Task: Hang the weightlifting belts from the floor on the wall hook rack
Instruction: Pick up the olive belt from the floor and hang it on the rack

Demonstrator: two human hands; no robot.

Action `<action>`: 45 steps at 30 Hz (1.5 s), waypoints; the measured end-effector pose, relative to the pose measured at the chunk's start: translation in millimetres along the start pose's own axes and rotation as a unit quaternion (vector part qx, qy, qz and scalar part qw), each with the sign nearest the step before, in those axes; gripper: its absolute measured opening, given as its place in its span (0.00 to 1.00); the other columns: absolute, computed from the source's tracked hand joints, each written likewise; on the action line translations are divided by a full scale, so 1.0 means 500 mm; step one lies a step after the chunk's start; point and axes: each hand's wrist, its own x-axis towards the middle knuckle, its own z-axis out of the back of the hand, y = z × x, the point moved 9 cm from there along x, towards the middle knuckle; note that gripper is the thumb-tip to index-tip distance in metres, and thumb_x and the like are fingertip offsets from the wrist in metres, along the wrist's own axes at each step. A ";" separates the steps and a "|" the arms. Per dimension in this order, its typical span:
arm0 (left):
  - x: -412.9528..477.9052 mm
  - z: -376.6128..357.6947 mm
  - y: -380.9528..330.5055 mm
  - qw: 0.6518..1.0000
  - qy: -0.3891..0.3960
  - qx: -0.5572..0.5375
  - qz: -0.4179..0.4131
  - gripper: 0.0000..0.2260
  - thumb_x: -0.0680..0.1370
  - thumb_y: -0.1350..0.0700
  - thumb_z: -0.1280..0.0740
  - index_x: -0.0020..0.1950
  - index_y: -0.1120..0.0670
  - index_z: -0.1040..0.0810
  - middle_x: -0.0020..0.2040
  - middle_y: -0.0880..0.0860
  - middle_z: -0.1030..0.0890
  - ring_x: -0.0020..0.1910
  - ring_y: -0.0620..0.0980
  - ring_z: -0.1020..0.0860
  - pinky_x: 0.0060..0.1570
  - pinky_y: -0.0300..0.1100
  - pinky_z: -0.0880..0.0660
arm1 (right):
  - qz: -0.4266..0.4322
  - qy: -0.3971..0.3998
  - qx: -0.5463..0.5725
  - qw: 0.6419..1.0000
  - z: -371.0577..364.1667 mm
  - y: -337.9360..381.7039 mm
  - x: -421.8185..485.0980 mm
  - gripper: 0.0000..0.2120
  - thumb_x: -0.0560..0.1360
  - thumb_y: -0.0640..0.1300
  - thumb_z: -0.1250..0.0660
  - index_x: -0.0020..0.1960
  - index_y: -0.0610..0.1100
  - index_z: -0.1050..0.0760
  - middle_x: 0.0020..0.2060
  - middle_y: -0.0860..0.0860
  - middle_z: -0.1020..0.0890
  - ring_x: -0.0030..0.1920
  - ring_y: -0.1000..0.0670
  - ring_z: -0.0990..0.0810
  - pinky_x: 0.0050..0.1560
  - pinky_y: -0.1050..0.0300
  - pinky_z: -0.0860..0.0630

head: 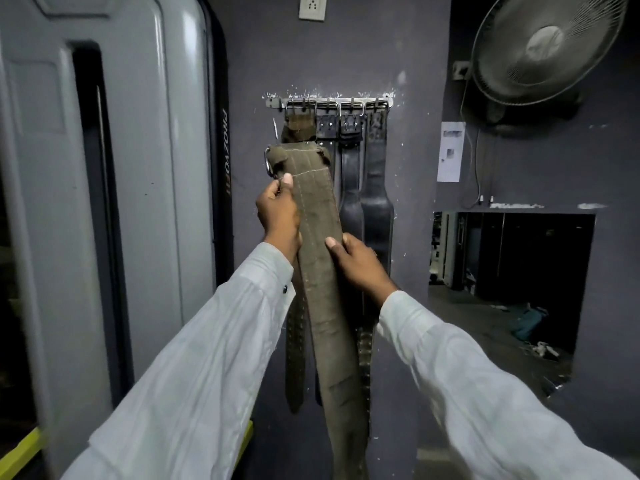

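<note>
I hold an olive-green weightlifting belt (322, 244) upright in front of the wall hook rack (329, 102). My left hand (278, 211) grips its upper left edge just below the metal buckle (268, 163). My right hand (356, 261) clasps the belt's right edge lower down. The belt's top sits below the rack, apart from the hooks. On the rack hang an olive belt (298, 124) at the left and three black leather belts (375, 188) to its right. The held belt's tail hangs down past the frame's bottom.
A grey gym machine shroud (138, 168) stands close on the left. A wall fan (547, 46) is mounted at the upper right, with a paper notice (450, 152) below it. A dark opening in the wall (509, 271) lies to the right. A socket (312, 6) sits above the rack.
</note>
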 end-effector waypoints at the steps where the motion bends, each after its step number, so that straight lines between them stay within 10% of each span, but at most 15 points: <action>1: 0.008 -0.003 -0.003 1.000 -0.007 -0.005 0.007 0.12 0.73 0.44 0.32 0.34 0.50 0.21 0.39 0.52 0.19 0.40 0.51 0.24 0.50 0.53 0.21 | 0.004 -0.012 -0.011 1.000 0.003 -0.007 -0.005 0.20 0.79 0.62 0.43 0.43 0.45 0.30 0.44 0.48 0.18 0.52 0.40 0.20 0.53 0.46 0.24; 16: 0.000 -0.059 -0.034 1.000 0.005 0.010 -0.006 0.10 0.72 0.44 0.32 0.38 0.50 0.24 0.39 0.51 0.24 0.40 0.49 0.27 0.44 0.46 0.26 | 0.006 -0.096 0.034 0.995 0.040 -0.053 -0.087 0.16 0.79 0.56 0.39 0.41 0.46 0.33 0.36 0.53 0.23 0.43 0.43 0.23 0.47 0.48 0.27; 30: -0.017 -0.035 -0.031 1.000 0.001 0.015 -0.009 0.12 0.78 0.51 0.32 0.35 0.51 0.23 0.38 0.49 0.21 0.39 0.49 0.25 0.44 0.45 0.24 | -0.016 0.065 0.105 0.992 -0.053 -0.135 -0.147 0.14 0.78 0.55 0.35 0.60 0.50 0.24 0.51 0.57 0.15 0.52 0.56 0.17 0.60 0.51 0.22; 35: -0.023 -0.032 -0.028 1.000 0.013 0.011 -0.001 0.09 0.79 0.53 0.33 0.39 0.53 0.21 0.42 0.53 0.19 0.42 0.50 0.22 0.53 0.55 0.20 | -0.047 -0.006 0.054 0.997 -0.072 -0.179 -0.174 0.18 0.77 0.61 0.37 0.46 0.45 0.25 0.39 0.52 0.17 0.42 0.52 0.18 0.47 0.51 0.23; 45: -0.107 -0.103 0.006 0.984 0.161 0.007 0.073 0.08 0.83 0.54 0.37 0.50 0.57 0.21 0.50 0.59 0.18 0.49 0.54 0.20 0.60 0.59 0.23 | -0.026 -0.016 0.389 0.921 0.065 0.017 -0.011 0.17 0.81 0.52 0.36 0.63 0.41 0.24 0.52 0.47 0.16 0.51 0.52 0.16 0.50 0.60 0.19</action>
